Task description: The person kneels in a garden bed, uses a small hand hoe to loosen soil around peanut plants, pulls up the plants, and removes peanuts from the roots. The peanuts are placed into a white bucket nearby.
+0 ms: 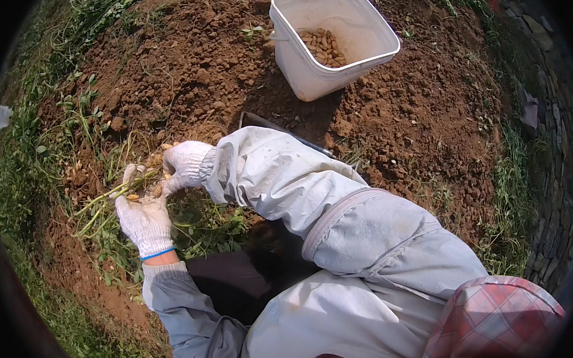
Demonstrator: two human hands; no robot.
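Note:
My left hand, in a white knitted glove with a blue cuff edge, grips green peanut plant stems near their pod-bearing roots. In a matching glove, my right hand has its fingers closed at the pods, beside the left fingertips; whether a pod is inside them is hard to tell. Peanut pods show between the two hands. Leafy peanut plants lie below the hands. Farther ahead, a white plastic bucket stands tilted on the soil, with peanuts at its bottom.
Clumpy reddish-brown soil surrounds the bucket. A dark bar-like object lies partly behind my right sleeve. Green plants line the left side. At the right runs a stone surface, with a pale scrap near it.

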